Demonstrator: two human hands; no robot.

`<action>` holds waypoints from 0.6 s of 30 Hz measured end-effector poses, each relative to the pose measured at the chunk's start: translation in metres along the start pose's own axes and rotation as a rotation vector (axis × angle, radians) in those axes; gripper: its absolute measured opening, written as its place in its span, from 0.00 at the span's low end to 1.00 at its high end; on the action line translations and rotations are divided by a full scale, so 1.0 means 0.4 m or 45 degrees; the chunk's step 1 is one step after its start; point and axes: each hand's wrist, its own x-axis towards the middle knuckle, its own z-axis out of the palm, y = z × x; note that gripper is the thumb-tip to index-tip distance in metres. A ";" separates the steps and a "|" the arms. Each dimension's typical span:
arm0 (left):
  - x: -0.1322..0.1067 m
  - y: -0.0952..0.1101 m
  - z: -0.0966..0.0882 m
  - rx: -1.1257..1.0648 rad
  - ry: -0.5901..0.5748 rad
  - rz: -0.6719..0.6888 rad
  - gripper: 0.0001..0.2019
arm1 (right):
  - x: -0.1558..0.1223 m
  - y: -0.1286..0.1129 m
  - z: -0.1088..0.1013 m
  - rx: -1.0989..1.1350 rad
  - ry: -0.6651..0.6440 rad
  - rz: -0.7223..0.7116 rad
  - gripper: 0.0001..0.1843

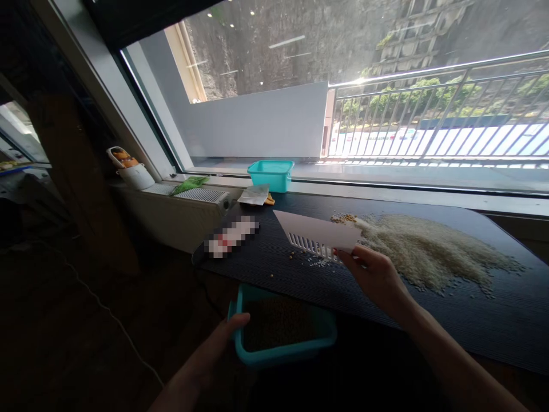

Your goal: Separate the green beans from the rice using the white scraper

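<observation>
With my right hand (371, 269) I grip a white slotted scoop (317, 232), its slots along the lower side, held just over the dark table (253, 260). A few white grains and yellowish kernels (293, 255) lie below it. To the right of the scoop spreads a large heap of rice (429, 246), with some yellow kernels at its far left end. Below the table's front edge, my left hand (234, 329) holds a turquoise bin (291, 356) by its left rim, thumb over the edge. Small brownish pieces cover the inside of this bin, dim in shadow.
Another turquoise bin (271, 176) stands at the back by the window. Near it lies a silvery packet (254, 195). A blurred-out item (231, 236) sits on the table's left end. Farther left are a white pot (134, 174) and a slatted vent (203, 195).
</observation>
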 end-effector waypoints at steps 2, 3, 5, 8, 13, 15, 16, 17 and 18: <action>-0.006 0.008 -0.012 0.000 0.005 0.028 0.32 | -0.003 0.000 0.008 -0.031 0.002 -0.005 0.15; -0.009 0.011 -0.016 0.000 0.009 0.031 0.32 | -0.005 0.000 0.008 -0.045 0.011 -0.009 0.15; -0.014 0.015 -0.018 -0.002 0.016 0.027 0.32 | -0.014 0.001 0.003 -0.061 0.025 -0.017 0.15; -0.015 0.019 -0.018 -0.004 0.000 0.019 0.31 | -0.029 0.001 -0.001 -0.059 0.023 -0.024 0.15; -0.013 0.025 -0.031 0.040 0.007 0.027 0.32 | -0.052 -0.033 0.025 0.030 -0.117 -0.074 0.12; -0.018 0.028 -0.038 0.070 0.047 0.039 0.32 | -0.061 -0.059 0.031 0.065 -0.195 -0.079 0.13; -0.020 0.029 -0.040 0.075 0.056 0.051 0.32 | -0.065 -0.070 0.030 0.080 -0.233 -0.076 0.13; -0.023 0.030 -0.042 0.073 0.053 0.065 0.32 | -0.069 -0.078 0.025 0.091 -0.259 -0.067 0.13; -0.026 0.030 -0.043 0.067 0.041 0.081 0.31 | -0.072 -0.083 0.018 0.100 -0.265 -0.055 0.13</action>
